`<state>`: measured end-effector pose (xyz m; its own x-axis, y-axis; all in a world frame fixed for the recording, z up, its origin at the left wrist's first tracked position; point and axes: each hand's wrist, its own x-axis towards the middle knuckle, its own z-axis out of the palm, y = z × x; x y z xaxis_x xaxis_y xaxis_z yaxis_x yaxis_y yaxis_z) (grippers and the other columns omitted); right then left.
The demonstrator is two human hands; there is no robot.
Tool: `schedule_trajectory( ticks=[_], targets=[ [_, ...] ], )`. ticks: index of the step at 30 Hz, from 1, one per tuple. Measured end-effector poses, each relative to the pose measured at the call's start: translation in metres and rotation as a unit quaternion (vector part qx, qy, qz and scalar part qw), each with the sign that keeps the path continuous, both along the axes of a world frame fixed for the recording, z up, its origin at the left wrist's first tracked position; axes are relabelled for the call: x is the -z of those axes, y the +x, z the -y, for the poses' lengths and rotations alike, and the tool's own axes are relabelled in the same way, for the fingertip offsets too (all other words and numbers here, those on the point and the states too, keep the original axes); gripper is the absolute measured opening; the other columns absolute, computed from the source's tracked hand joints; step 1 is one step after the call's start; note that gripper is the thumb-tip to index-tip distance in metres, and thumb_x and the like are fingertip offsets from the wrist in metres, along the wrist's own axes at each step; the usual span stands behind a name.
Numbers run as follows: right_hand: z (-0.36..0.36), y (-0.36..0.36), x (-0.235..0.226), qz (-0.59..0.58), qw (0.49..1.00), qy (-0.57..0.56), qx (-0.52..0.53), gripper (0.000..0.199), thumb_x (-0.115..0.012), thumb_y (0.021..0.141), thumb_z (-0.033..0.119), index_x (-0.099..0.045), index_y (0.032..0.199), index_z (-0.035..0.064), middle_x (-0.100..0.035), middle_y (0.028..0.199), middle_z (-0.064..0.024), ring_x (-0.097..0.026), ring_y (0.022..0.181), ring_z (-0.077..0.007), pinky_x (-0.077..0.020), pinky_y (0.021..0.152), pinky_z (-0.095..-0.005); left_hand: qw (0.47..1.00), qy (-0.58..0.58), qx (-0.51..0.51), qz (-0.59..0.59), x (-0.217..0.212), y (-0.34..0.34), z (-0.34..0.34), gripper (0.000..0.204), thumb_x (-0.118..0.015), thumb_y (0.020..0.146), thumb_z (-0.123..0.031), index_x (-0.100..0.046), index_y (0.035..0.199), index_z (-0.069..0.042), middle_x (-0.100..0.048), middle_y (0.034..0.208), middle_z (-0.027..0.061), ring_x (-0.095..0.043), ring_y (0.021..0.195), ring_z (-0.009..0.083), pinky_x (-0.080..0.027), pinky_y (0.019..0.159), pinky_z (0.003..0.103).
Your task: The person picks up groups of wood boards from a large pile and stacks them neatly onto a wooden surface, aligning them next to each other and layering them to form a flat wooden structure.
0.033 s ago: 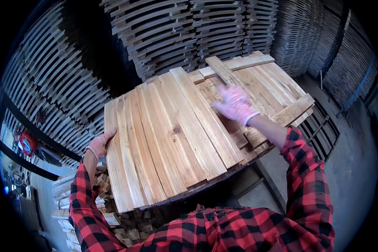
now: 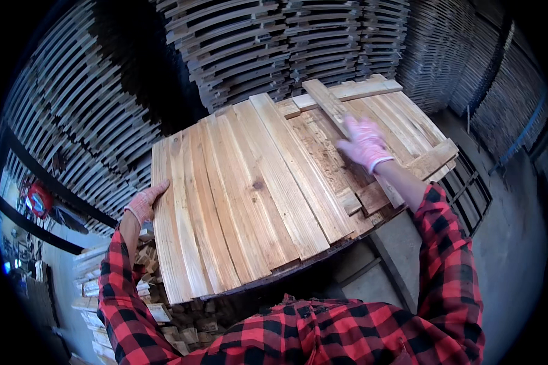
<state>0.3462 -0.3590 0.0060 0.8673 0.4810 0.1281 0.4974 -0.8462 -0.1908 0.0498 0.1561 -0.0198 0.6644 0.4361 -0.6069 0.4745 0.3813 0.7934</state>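
Pale, long wooden slats [image 2: 237,201] lie side by side in a flat row across a raised tabletop, running from the near left edge up toward the far right. On their far right part a narrower loose wooden strip [image 2: 329,103] lies slanted across a darker layer of boards [image 2: 402,121]. The right hand [image 2: 364,145], in a pink-and-white work glove, rests flat with fingers spread on that strip, its grip open and not closed around anything. The left hand [image 2: 145,204], gloved the same, hooks its fingers over the left edge of the outermost slat. Tall stacks of grey slatted wood [image 2: 256,42] stand behind.
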Motion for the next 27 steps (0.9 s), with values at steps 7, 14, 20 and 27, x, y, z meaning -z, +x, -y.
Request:
schedule_trajectory(
  ticks=[7, 14, 20, 27],
  targets=[
    [-0.019, -0.005, -0.027, -0.092, 0.995, 0.035, 0.005, 0.073, -0.059, 0.091, 0.057, -0.039, 0.154, 0.0257, -0.055, 0.130, -0.0318, -0.057, 0.120, -0.0457, -0.0456, 0.102, -0.0498, 1.000, 0.004, -0.016, 0.017, 0.005, -0.005, -0.004, 0.051, -0.086, 0.081, -0.034, -0.068, 0.117, -0.002, -0.074, 0.109, 0.0137, -0.074, 0.089, 0.0261, -0.060, 0.084, 0.047],
    [-0.059, -0.059, 0.004, -0.093, 0.990, 0.072, -0.073, 0.072, -0.046, 0.097, 0.060, -0.045, 0.149, 0.0112, -0.049, 0.141, -0.0314, -0.052, 0.126, -0.0463, -0.0407, 0.108, -0.0513, 0.855, 0.415, 0.274, 0.148, 0.016, -0.038, -0.012, 0.039, -0.067, 0.092, -0.013, -0.063, 0.131, -0.007, -0.071, 0.120, 0.0154, -0.069, 0.107, 0.0289, -0.053, 0.098, 0.041],
    [-0.044, -0.063, 0.020, 0.097, 0.981, 0.055, -0.161, 0.065, -0.059, 0.097, 0.035, -0.040, 0.152, 0.0047, -0.035, 0.155, -0.0289, -0.035, 0.142, -0.0427, -0.0272, 0.119, -0.0456, 0.811, 0.573, -0.113, -0.034, -0.018, -0.011, 0.077, 0.062, -0.073, 0.084, -0.051, -0.064, 0.129, -0.009, -0.068, 0.112, 0.0208, -0.064, 0.105, 0.0336, -0.050, 0.095, 0.043],
    [-0.045, -0.057, 0.025, 0.146, 0.936, 0.084, -0.308, 0.061, -0.052, 0.102, 0.030, -0.034, 0.156, 0.0076, -0.031, 0.158, -0.0251, -0.031, 0.146, -0.0401, -0.0250, 0.120, -0.0438, 0.630, 0.637, -0.441, -0.058, 0.039, -0.215, 0.185, 0.074, -0.078, 0.080, -0.038, -0.053, 0.137, 0.003, -0.056, 0.133, 0.0240, -0.051, 0.126, 0.0398, -0.040, 0.110, 0.046]
  ],
)
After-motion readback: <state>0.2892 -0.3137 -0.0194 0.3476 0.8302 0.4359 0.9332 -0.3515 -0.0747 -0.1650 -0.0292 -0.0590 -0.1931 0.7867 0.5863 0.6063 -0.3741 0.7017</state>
